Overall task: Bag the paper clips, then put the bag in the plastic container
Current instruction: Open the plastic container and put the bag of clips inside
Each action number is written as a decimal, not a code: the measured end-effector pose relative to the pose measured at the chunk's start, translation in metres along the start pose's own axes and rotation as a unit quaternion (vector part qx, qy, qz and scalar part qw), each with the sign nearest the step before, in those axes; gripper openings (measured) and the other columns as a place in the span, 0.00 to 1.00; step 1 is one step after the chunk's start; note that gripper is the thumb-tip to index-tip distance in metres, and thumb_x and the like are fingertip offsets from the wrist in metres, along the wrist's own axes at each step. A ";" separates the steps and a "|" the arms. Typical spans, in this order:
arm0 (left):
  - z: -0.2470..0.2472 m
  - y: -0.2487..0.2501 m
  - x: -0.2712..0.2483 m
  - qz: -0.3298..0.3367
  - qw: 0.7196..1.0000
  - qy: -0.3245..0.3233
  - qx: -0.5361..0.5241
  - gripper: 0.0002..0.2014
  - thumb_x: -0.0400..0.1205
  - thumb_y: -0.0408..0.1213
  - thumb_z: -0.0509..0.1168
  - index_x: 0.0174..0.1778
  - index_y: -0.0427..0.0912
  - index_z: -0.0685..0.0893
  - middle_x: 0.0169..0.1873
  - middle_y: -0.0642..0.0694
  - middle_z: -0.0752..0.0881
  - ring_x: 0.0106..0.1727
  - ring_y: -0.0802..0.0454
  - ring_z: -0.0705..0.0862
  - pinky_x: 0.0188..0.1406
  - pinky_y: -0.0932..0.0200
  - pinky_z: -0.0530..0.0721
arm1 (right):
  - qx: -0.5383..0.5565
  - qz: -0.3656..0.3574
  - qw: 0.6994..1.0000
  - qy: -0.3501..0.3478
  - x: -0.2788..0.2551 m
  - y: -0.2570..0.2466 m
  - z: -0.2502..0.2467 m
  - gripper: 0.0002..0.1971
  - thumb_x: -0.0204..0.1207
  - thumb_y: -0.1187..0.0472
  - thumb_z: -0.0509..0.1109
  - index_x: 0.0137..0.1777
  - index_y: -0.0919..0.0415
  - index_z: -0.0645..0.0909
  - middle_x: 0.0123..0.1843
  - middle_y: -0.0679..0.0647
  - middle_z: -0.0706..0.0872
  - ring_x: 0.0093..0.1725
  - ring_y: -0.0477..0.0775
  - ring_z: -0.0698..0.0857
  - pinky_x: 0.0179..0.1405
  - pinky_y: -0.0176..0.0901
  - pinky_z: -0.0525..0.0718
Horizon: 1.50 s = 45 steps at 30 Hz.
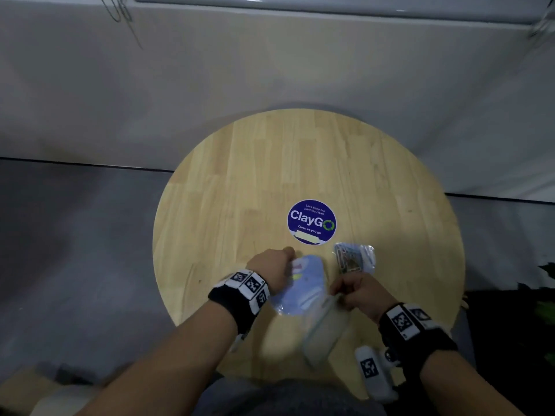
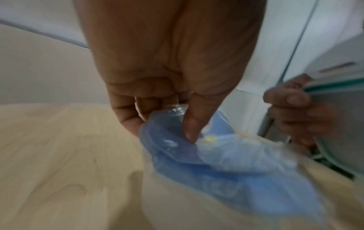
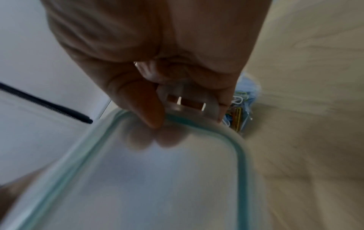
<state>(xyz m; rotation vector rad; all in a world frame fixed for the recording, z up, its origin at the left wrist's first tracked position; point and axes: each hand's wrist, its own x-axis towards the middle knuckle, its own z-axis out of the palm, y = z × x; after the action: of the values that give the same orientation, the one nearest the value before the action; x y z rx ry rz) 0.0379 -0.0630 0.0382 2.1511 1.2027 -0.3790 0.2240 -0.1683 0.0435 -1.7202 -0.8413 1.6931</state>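
Observation:
A small clear bag of coloured paper clips (image 1: 356, 258) lies on the round wooden table (image 1: 270, 175), just beyond my right hand (image 1: 351, 291). My left hand (image 1: 279, 265) pinches the rim of a blue-tinted clear plastic container (image 1: 301, 285), thumb inside; the left wrist view shows the left hand (image 2: 163, 129) on that container (image 2: 216, 163). My right hand (image 3: 157, 129) grips the latch tab of a translucent lid (image 3: 157, 179) with a teal seal, held tilted off the container. The lid (image 1: 322, 334) is blurred. The bag (image 3: 239, 112) shows behind my fingers.
A round blue ClayGo sticker (image 1: 311, 222) sits mid-table beyond the bag. The table's near edge runs just below my wrists. Grey floor and a pale wall surround the table. Dark plant leaves (image 1: 546, 277) are at the right edge. A black cable (image 3: 45, 104) lies on the floor.

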 end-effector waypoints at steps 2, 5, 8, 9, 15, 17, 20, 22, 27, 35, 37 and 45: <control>0.004 0.003 0.002 0.003 0.999 0.014 0.044 0.12 0.77 0.36 0.62 0.55 0.41 0.73 0.48 0.37 0.85 0.48 0.34 0.84 0.37 0.51 0.75 | 0.001 -0.001 1.000 -0.008 0.004 0.004 0.005 0.16 0.44 0.75 0.62 0.29 0.60 0.84 0.25 0.45 0.86 0.26 0.38 0.82 0.24 0.28 0.79; 0.012 0.005 0.003 0.018 0.995 0.031 0.090 0.11 0.78 0.35 0.61 0.56 0.41 0.74 0.52 0.38 0.82 0.49 0.35 0.84 0.39 0.50 0.76 | 0.024 -0.004 1.000 0.007 0.011 0.009 0.007 0.16 0.44 0.75 0.63 0.28 0.58 0.84 0.29 0.50 0.85 0.31 0.45 0.81 0.25 0.29 0.79; 0.019 0.005 0.003 0.029 0.991 0.050 0.125 0.11 0.80 0.39 0.60 0.57 0.41 0.75 0.54 0.41 0.80 0.51 0.36 0.84 0.40 0.50 0.77 | -0.013 -0.002 1.000 -0.026 0.020 0.013 0.010 0.18 0.44 0.75 0.62 0.26 0.53 0.86 0.46 0.53 0.89 0.50 0.51 0.85 0.38 0.37 0.82; 0.020 0.006 0.002 0.034 0.987 0.057 0.143 0.11 0.80 0.40 0.60 0.56 0.41 0.76 0.53 0.41 0.81 0.52 0.37 0.83 0.42 0.50 0.77 | -0.054 0.000 0.997 -0.048 0.020 0.012 0.011 0.19 0.46 0.75 0.62 0.25 0.51 0.85 0.53 0.52 0.89 0.58 0.51 0.84 0.45 0.40 0.83; 0.032 0.010 0.005 0.057 0.975 0.062 0.205 0.11 0.80 0.39 0.57 0.54 0.41 0.80 0.53 0.40 0.86 0.55 0.39 0.82 0.51 0.53 0.73 | -0.339 -0.001 0.935 -0.107 0.020 -0.002 0.023 0.23 0.65 0.75 0.62 0.26 0.41 0.76 0.76 0.45 0.74 0.73 0.53 0.75 0.41 0.29 0.80; 0.036 0.009 0.008 0.056 0.974 0.053 0.213 0.10 0.82 0.40 0.57 0.54 0.41 0.79 0.53 0.41 0.86 0.53 0.39 0.83 0.46 0.53 0.76 | -0.366 0.017 0.922 -0.122 0.022 -0.002 0.025 0.22 0.64 0.75 0.61 0.26 0.42 0.76 0.78 0.47 0.72 0.76 0.52 0.71 0.48 0.30 0.76; 0.037 0.011 0.010 0.071 0.971 0.041 0.226 0.13 0.83 0.45 0.57 0.54 0.41 0.79 0.52 0.41 0.86 0.51 0.38 0.85 0.42 0.54 0.76 | -0.375 0.037 0.918 -0.122 0.027 -0.003 0.027 0.18 0.61 0.76 0.64 0.31 0.49 0.83 0.71 0.53 0.81 0.71 0.53 0.77 0.50 0.38 0.79; 0.040 0.013 0.011 0.092 0.967 0.031 0.235 0.15 0.83 0.48 0.56 0.54 0.42 0.80 0.51 0.41 0.87 0.49 0.39 0.86 0.38 0.55 0.73 | -0.373 0.043 0.920 -0.113 0.030 -0.004 0.027 0.17 0.59 0.77 0.65 0.42 0.61 0.88 0.63 0.57 0.86 0.64 0.55 0.82 0.48 0.41 0.81; 0.039 0.009 0.002 0.087 0.978 0.048 0.181 0.18 0.86 0.48 0.51 0.66 0.41 0.73 0.56 0.39 0.84 0.52 0.36 0.85 0.39 0.52 0.76 | -0.365 0.042 0.921 -0.126 0.033 -0.005 0.025 0.18 0.58 0.77 0.67 0.47 0.63 0.88 0.62 0.56 0.87 0.62 0.54 0.83 0.53 0.41 0.83; 0.023 -0.005 -0.013 0.136 0.971 0.039 0.193 0.11 0.78 0.36 0.62 0.55 0.40 0.83 0.51 0.42 0.85 0.51 0.39 0.85 0.40 0.51 0.83 | -0.078 0.039 0.996 0.007 0.040 -0.005 -0.008 0.20 0.57 0.88 0.64 0.31 0.60 0.82 0.23 0.47 0.84 0.25 0.43 0.80 0.23 0.32 0.80; 0.024 -0.012 -0.011 0.125 0.968 0.049 0.213 0.10 0.64 0.42 0.72 0.39 0.45 0.88 0.39 0.47 0.85 0.39 0.46 0.85 0.28 0.57 0.81 | -0.071 0.036 0.997 0.017 0.046 -0.001 -0.009 0.22 0.58 0.90 0.63 0.31 0.60 0.83 0.26 0.51 0.83 0.27 0.44 0.81 0.24 0.33 0.81; 0.033 -0.028 -0.014 0.065 0.985 0.156 -0.020 0.11 0.73 0.45 0.60 0.48 0.52 0.85 0.50 0.46 0.76 0.45 0.47 0.80 0.39 0.61 0.78 | -0.071 0.056 0.996 0.025 0.064 0.008 -0.006 0.20 0.46 0.76 0.73 0.37 0.56 0.84 0.39 0.58 0.84 0.43 0.57 0.81 0.45 0.49 0.81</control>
<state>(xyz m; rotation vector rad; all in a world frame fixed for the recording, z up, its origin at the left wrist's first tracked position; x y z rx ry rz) 0.0087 -0.0832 0.0097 2.2967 1.2152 0.0425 0.2301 -0.1236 -0.0028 -1.9297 -0.8764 1.6904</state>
